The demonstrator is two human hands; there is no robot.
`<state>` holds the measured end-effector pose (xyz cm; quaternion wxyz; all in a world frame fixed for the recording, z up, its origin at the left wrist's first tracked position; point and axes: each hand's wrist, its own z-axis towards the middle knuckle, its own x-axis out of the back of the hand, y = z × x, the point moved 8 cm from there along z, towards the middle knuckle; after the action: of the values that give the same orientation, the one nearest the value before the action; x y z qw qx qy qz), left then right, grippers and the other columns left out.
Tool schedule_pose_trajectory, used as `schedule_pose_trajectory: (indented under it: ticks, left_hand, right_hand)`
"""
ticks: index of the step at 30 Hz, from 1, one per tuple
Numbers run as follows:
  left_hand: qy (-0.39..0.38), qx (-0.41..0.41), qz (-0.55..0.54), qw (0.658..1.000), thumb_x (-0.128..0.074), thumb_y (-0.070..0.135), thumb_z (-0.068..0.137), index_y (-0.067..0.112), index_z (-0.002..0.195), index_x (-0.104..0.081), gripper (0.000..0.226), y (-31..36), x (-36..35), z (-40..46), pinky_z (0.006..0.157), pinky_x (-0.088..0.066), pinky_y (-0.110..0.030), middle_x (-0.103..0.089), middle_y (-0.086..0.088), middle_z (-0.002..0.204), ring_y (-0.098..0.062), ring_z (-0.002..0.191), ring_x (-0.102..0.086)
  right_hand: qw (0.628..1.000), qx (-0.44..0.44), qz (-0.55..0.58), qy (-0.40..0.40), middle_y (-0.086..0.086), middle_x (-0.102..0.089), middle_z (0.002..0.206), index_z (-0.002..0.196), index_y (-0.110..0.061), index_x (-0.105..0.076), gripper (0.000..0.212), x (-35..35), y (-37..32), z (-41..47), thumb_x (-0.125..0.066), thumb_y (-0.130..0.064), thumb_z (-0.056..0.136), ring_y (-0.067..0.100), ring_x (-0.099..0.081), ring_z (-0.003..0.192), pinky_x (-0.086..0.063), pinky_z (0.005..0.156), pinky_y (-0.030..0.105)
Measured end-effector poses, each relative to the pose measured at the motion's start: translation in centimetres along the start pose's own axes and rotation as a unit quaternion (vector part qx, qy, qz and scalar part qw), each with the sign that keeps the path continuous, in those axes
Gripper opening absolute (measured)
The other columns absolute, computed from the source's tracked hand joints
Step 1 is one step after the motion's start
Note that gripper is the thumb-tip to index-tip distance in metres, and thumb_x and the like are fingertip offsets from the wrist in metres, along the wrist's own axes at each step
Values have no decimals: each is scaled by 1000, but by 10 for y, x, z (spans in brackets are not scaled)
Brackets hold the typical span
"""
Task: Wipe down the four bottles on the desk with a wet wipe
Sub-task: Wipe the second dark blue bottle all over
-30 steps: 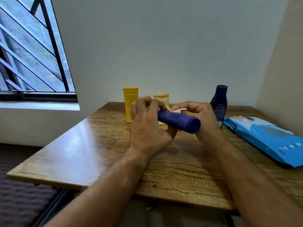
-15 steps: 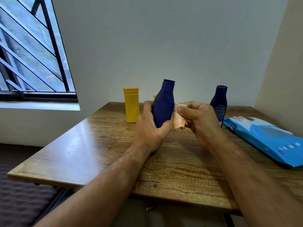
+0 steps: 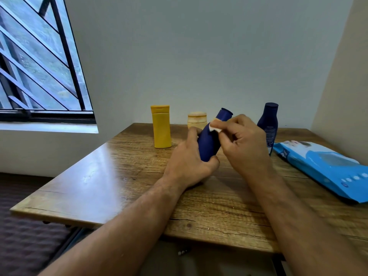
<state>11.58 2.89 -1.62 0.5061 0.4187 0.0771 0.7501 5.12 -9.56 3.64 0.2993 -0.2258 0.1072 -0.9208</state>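
Wood-grain desk [image 3: 123,176] with a glossy patch, plain wall behind. My left hand [image 3: 189,164] is wrapped around the lower body of the smooth navy bottle [image 3: 211,140], which leans cap-right now instead of standing straight like half a second ago. My right hand [image 3: 245,144] pinches the little white wet wipe [image 3: 215,127] against its neck, higher up than before. Yellow bottle [image 3: 161,127], tan jar [image 3: 197,119] and second navy bottle [image 3: 268,124] stand behind; blue wipes pack [image 3: 326,168] lies on the right.
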Motion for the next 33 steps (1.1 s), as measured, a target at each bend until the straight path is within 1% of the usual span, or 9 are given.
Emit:
schedule_pose_trajectory:
  ticks: [4,9,11,15,17,20,24,28,33]
  left_hand:
    - [-8,5,-24,1000,-74,43,73,29,121,-39,61,0,-3,-1,65,-59,-41,-61,3,99,-18,76,-65]
    - [-11,17,-100,995,-64,32,79,24,120,-43,46,-5,-1,-2,69,-56,-47,-62,3,92,-13,74,-63]
    - [-21,31,-134,990,-60,31,83,23,122,-43,43,-7,-4,-2,76,-57,-50,-61,2,96,-14,81,-62]
    - [-75,84,-164,980,-65,43,83,27,130,-43,54,-18,-19,3,95,-55,-51,-64,2,118,-19,107,-65]
    - [-102,105,-149,978,-69,40,84,29,134,-42,57,-22,-26,6,103,-52,-49,-63,4,127,-17,117,-62]
    - [-130,118,-103,979,-73,29,90,25,140,-42,60,-24,-37,12,107,-49,-47,-60,2,137,-19,122,-59]
    - [-117,134,-84,980,-74,26,91,19,146,-40,65,-23,-50,24,107,-49,-47,-59,-2,141,-21,124,-59]
    - [-116,134,-80,981,-72,24,93,18,144,-43,59,-18,-64,36,103,-51,-40,-64,-2,133,-19,118,-62]
    - [-107,107,-53,987,-69,22,94,17,140,-47,52,-13,-73,46,102,-51,-41,-66,-1,130,-19,115,-63]
  right_hand:
    - [999,-16,-11,38,-5,-55,98,113,-14,-72,25,9,3,2,-62,-5,92,-8,-50,80,-39,73,1]
    - [998,19,15,-60,-4,-61,89,103,-16,-77,25,-9,-2,-2,-69,-1,84,-1,-54,71,-41,64,7]
    - [999,11,21,-46,-4,-62,89,102,-16,-77,25,-7,-1,-2,-68,-1,83,0,-54,71,-41,63,7]
    - [998,-48,25,38,-4,-64,92,101,-15,-76,24,10,10,2,-64,-2,86,-5,-56,74,-43,64,5]
    - [994,-90,10,64,-4,-66,95,101,-17,-75,22,16,20,3,-63,-5,88,-4,-57,78,-44,67,4]
    - [986,-153,-12,69,-4,-67,100,104,-18,-74,22,17,35,2,-61,-8,90,1,-58,85,-44,70,4]
    - [979,-189,-26,66,-3,-69,102,104,-19,-73,22,16,45,0,-59,-10,90,3,-59,90,-40,73,4]
    - [969,-241,-34,38,-3,-69,100,102,-16,-74,23,14,56,-3,-59,-7,89,2,-56,87,-34,69,3]
    - [938,-331,-65,-78,-6,-64,93,98,-19,-72,17,1,79,-13,-62,-12,87,3,-52,74,-34,56,14]
